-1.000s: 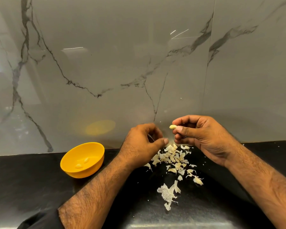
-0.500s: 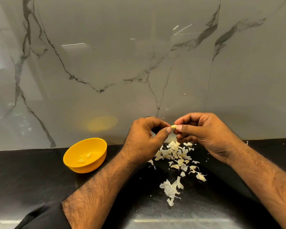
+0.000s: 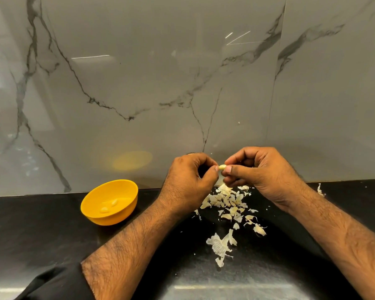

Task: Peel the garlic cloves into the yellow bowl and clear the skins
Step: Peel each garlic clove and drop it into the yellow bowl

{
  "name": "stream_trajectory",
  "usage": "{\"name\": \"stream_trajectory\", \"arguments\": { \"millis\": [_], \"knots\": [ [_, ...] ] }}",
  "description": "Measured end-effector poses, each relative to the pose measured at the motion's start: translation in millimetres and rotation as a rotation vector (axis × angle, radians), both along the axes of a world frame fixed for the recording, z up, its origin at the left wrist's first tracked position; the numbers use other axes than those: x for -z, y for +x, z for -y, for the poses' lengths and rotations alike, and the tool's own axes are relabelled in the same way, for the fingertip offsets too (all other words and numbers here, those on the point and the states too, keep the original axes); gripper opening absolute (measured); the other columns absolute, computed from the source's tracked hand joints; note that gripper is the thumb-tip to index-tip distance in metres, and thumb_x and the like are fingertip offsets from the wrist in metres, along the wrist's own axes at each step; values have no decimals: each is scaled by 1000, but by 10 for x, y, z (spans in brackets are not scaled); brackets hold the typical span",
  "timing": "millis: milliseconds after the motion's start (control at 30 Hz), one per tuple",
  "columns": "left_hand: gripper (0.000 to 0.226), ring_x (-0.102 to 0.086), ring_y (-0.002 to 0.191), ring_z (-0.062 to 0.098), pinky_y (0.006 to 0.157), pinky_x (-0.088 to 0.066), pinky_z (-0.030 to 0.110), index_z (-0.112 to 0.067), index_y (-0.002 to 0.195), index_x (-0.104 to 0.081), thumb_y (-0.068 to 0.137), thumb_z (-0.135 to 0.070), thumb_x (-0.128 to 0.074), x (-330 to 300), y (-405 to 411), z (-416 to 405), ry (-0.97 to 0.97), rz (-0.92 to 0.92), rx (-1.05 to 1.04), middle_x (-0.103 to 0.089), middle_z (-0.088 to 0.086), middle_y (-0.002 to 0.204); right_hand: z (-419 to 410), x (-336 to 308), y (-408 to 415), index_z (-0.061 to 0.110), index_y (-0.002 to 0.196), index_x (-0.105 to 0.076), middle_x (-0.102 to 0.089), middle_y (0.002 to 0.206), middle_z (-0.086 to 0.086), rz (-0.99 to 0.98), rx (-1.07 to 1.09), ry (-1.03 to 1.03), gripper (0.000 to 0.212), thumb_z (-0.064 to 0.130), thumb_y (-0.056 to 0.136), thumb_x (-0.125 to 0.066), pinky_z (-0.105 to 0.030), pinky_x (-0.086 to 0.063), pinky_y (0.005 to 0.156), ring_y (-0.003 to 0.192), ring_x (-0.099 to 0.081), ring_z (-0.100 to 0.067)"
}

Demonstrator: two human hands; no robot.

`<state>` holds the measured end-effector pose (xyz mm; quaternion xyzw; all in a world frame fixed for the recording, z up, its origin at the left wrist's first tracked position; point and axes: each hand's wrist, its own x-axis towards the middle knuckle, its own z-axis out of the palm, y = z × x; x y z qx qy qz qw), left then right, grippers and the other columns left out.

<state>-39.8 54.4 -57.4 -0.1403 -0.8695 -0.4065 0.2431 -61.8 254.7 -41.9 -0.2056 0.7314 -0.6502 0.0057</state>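
Garlic clove, tiny, light and probably slippery, sits pinched at its ends between right hand and left hand fingertips, above the papery skins.

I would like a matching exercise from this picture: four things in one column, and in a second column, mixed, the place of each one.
Things:
1. garlic clove
2. yellow bowl
3. pile of skins
4. lone skin

Places:
A. on the counter, left of the left hand
B. pinched between both hands' fingertips
C. on the counter below the hands
D. by the wall, beyond the right hand and wrist

Pairs: 1-B, 2-A, 3-C, 4-D
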Motion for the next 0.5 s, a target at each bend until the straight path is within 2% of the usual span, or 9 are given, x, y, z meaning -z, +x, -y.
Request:
{"name": "stream_trajectory", "arguments": {
  "millis": [67,133,333,500],
  "knots": [
    [9,-67,72,8,67,-62,28,-26,93,-73,101,-25,-69,16,-9,3,15,-4,4,-69,-9,80,6,12,-10,-4,104,-72,-78,91,-22,34,-14,-31,18,0,87,-77,-45,-67,77,84,-79,-37],
    [9,-67,71,9,66,-62,32,-26,93,-72,101,-25,-68,30,-19,7,23,-10,10,-69,-8,80,9,19,-17,-5,105,-71,-78,92,-23,58,-30,-61,19,-2,88,-76,-44,-67,76,83,-79,-36],
    [8,-66,78,4,68,-58,21,-28,95,-72,102,-26,-67,23,-23,2,12,-43,1,-68,-11,83,-7,20,-39,-6,108,-71,-78,94,-24,72,-37,-113,19,-2,89,-75,-41,-67,75,81,-78,-33],
    [8,-67,85,6,71,-58,21,-26,105,-75,102,-27,-68,26,-13,0,-43,-60,52,-68,-13,92,-26,5,-43,-4,109,-71,-77,96,-25,64,-27,-106,21,0,88,-75,-43,-67,76,84,-78,-34]
  ]
}}
